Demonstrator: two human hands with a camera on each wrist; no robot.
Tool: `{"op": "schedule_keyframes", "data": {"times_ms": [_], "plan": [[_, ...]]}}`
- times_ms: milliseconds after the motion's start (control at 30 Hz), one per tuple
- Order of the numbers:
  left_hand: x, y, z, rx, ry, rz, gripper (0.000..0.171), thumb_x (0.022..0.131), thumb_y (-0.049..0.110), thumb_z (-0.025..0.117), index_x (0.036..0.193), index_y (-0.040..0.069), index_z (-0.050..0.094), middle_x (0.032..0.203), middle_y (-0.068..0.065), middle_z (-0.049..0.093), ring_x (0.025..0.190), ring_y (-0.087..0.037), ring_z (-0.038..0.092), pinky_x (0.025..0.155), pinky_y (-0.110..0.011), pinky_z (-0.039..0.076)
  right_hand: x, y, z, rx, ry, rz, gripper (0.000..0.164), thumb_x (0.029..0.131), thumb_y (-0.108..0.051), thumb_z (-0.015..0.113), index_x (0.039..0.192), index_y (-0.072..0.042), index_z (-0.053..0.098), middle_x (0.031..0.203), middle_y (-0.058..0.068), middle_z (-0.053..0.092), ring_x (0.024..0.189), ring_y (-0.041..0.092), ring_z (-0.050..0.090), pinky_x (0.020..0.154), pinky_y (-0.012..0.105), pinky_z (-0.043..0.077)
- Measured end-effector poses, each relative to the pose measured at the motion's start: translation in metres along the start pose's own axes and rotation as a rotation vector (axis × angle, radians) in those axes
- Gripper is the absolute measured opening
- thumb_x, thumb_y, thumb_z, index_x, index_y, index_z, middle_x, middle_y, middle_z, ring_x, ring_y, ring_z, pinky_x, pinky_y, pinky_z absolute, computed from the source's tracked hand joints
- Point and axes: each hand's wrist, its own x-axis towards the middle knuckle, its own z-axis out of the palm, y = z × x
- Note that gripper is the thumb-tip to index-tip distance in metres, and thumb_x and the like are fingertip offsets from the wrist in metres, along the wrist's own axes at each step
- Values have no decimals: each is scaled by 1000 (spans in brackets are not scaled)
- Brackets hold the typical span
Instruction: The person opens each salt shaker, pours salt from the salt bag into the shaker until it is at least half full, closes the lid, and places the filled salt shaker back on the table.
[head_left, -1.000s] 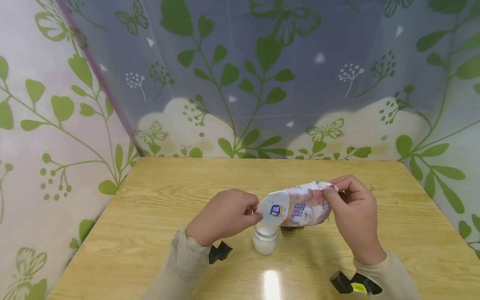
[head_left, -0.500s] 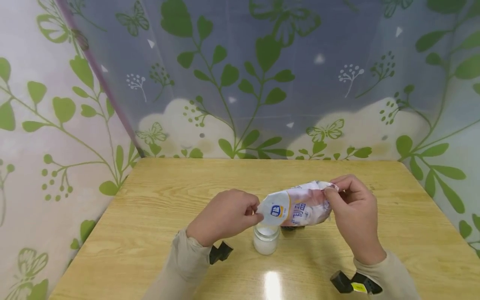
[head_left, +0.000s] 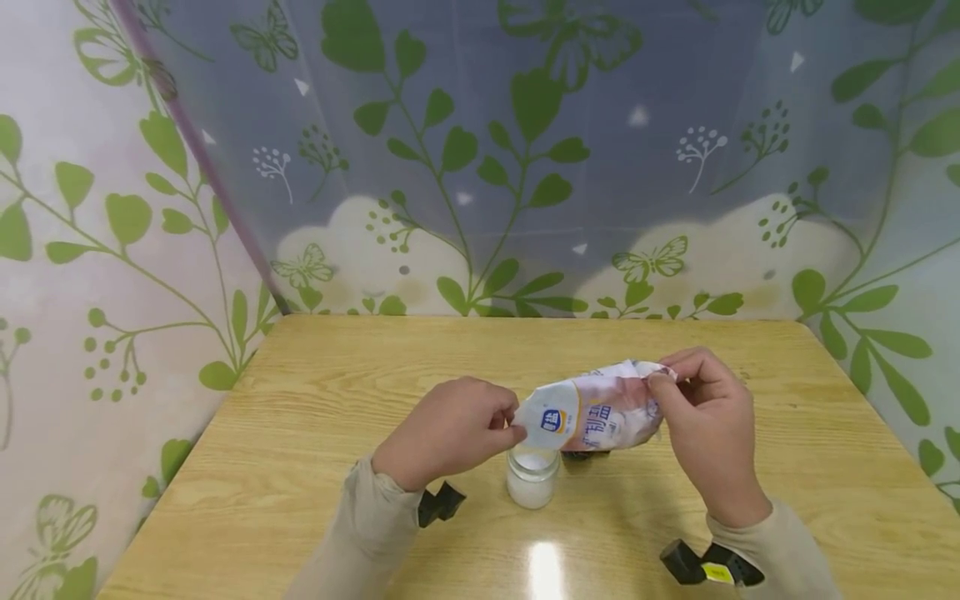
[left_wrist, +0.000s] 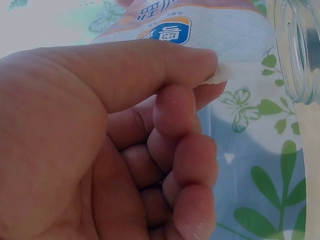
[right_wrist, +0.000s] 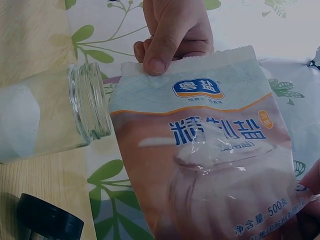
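Both hands are working one printed salt bag [head_left: 592, 412], holding it aloft over the counter [head_left: 337, 358], slanting slightly, the right end riding higher. Left hand [head_left: 457, 429] is pinching the bag's top edge at a corner between thumb and index; its other fingers [left_wrist: 195, 157] are curling in beside it. Right hand [head_left: 708, 425] is gripping the far end, thumb pressing on the printed side. Glass jar [head_left: 532, 485] is standing upright and uncapped on the counter, white contents showing inside, with the bag's left end hanging right by its mouth; can't tell whether bag and rim are touching. Black cap [right_wrist: 50, 217] is sitting near the jar, partly under the bag from head height. Leaf-print sheeting [head_left: 480, 167] is hanging behind the counter.
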Motion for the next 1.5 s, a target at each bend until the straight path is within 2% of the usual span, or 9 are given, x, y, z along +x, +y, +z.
{"op": "schedule_keyframes", "data": {"times_ms": [533, 733, 1067, 1500], "plan": [[-1, -1, 0, -7, 4, -6, 24, 96, 28, 71, 75, 22, 62, 57, 15, 45, 53, -3, 39, 53, -24, 36, -1, -1, 0, 3, 7, 0, 14, 92, 12, 63, 81, 8, 58, 90, 6, 66, 74, 15, 60, 61, 19, 48], [0, -1, 0, -9, 3, -7, 24, 96, 28, 72, 75, 22, 62, 58, 15, 47, 54, -3, 41, 54, -24, 37, -1, 0, 0, 23, 8, -7, 14, 92, 14, 63, 80, 8, 58, 90, 6, 65, 73, 15, 60, 60, 19, 47], [0, -3, 1, -14, 3, -2, 26, 96, 28, 72, 73, 22, 60, 58, 15, 44, 54, -3, 39, 53, -24, 35, -2, 3, 0, 69, -1, -31, 14, 91, 15, 62, 80, 8, 57, 90, 6, 65, 71, 14, 58, 59, 19, 46], [0, -2, 0, 0, 7, 2, 26, 96, 27, 72, 73, 22, 60, 58, 15, 45, 54, -3, 40, 53, -24, 36, -1, 4, 0, 43, 2, -26, 14, 92, 14, 63, 81, 8, 58, 89, 6, 65, 71, 15, 59, 60, 19, 47]]}}
